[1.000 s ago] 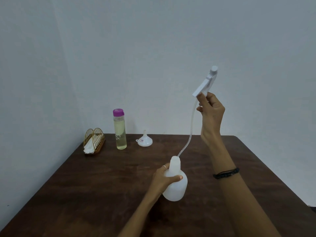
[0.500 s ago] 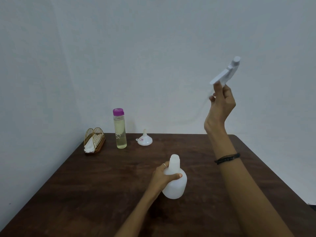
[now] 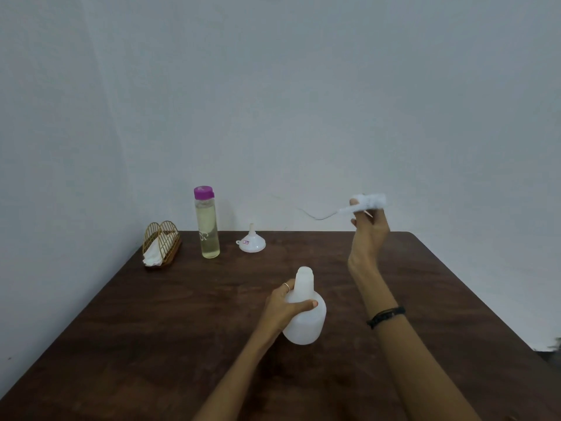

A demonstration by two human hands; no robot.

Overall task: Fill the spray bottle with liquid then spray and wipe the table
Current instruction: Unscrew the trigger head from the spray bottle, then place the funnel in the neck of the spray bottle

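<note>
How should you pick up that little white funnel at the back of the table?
Probably by the thin spout, pinched from above. The funnel sits upside down, wide mouth flat on the table, so its narrow spout points straight up with open space around it. The sloped cone below would likely slip through fingers. A small tab on its left rim is another option, though it lies low against the table.
</note>
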